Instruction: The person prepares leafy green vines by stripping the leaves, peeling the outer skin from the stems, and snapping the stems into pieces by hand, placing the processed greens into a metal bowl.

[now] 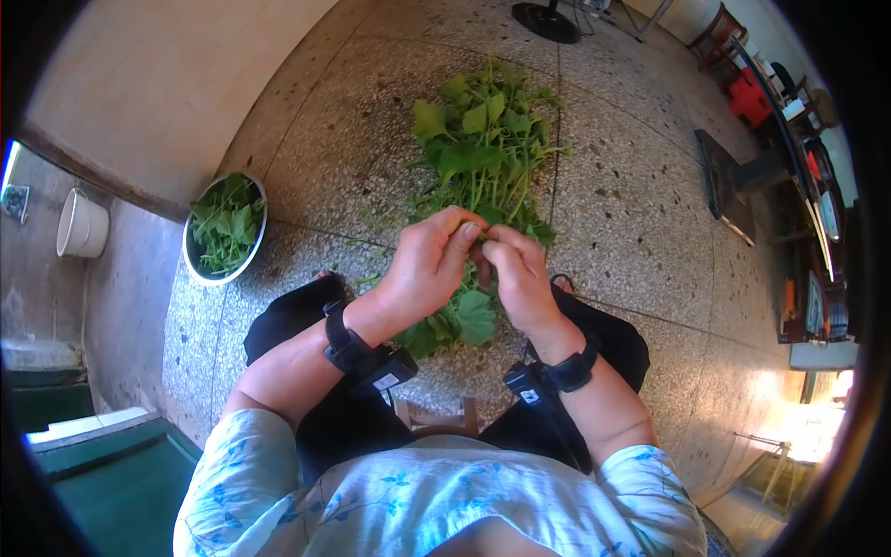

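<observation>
My left hand and my right hand meet in front of me, thumbs and fingers pinched together on a leafy green stem. The pinched part is mostly hidden by my fingers. Broad green leaves show just below my hands; whether they hang from the held stem or lie on the floor, I cannot tell. Beyond my hands a long heap of leafy green stems lies on the speckled floor. A round bowl with a pale rim stands to the left, holding picked greens.
A white bucket is at the far left, with a green surface at lower left. A black round stand base stands at the top. A table with a dark base and red items are on the right.
</observation>
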Motion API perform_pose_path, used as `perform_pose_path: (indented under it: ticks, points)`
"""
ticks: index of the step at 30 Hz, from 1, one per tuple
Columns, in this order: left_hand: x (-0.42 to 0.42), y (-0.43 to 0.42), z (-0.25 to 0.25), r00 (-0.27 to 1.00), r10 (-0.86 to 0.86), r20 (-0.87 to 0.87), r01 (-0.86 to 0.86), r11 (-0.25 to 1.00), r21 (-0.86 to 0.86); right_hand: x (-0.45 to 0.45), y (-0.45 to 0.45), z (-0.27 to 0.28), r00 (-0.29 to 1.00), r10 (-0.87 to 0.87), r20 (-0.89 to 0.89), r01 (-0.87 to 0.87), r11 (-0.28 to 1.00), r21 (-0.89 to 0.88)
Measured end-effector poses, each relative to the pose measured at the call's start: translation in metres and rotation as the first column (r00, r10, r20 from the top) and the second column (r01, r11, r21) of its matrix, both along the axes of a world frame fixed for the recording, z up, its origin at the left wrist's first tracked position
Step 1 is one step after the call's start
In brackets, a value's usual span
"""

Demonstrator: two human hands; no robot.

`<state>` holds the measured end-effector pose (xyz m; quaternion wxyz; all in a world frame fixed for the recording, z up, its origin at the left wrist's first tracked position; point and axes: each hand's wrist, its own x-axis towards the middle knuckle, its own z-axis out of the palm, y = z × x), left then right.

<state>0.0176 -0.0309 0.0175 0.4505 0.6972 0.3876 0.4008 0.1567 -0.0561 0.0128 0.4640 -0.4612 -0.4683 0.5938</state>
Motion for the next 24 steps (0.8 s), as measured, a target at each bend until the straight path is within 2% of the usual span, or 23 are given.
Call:
perform_pose_path:
  ticks: [4,6,7,9,10,12,13,15,19,22,24]
  points:
    - [0.0,0.001,0.0,0.997,0.066,-0.042,-0.067,0.997,-0.025,-0.002,-0.001,-0.006,0.998,-0.059,0.002,0.059,0.998,0.013]
    - [-0.001,0.007,-0.002,0.992,0.073,0.106,-0.059,0.989,-0.135,-0.005,-0.002,-0.003,0.994,-0.071,-0.078,0.072,0.997,-0.001]
    - [-0.001,0.009,-0.004,0.991,0.075,0.106,-0.061,0.989,-0.136,-0.005,-0.001,-0.004,0.995,-0.069,-0.078,0.07,0.998,-0.001]
    - [0.0,0.011,-0.01,0.963,0.081,0.256,-0.016,0.969,-0.246,-0.003,0.001,-0.009,0.974,-0.09,-0.207,0.078,0.995,-0.062]
    - [-0.001,0.013,-0.012,0.963,0.082,0.256,-0.017,0.969,-0.246,-0.002,0.002,-0.012,0.974,-0.088,-0.207,0.077,0.995,-0.063]
    - [-0.002,0.016,-0.017,0.895,0.119,0.43,0.068,0.917,-0.394,-0.001,0.004,-0.018,0.953,-0.082,-0.292,0.067,0.996,-0.06]
    - [-0.003,0.018,-0.019,0.895,0.121,0.429,0.065,0.917,-0.394,0.0,0.006,-0.021,0.953,-0.08,-0.293,0.065,0.996,-0.06]
    - [-0.006,0.021,-0.022,0.843,0.184,0.506,0.127,0.845,-0.519,0.0,0.007,-0.026,0.93,-0.04,-0.365,0.031,0.999,-0.03]
    - [-0.015,0.033,-0.039,0.815,0.266,0.515,0.14,0.772,-0.621,0.002,0.007,-0.029,0.892,0.044,-0.451,-0.057,0.998,-0.014]
    - [-0.024,0.046,-0.046,0.849,0.309,0.43,0.051,0.761,-0.647,0.008,0.002,-0.025,0.849,0.128,-0.513,-0.161,0.987,-0.021]
    - [-0.029,0.054,-0.048,0.784,0.412,0.465,0.021,0.731,-0.682,0.012,-0.006,-0.016,0.847,0.166,-0.505,-0.184,0.983,0.014]
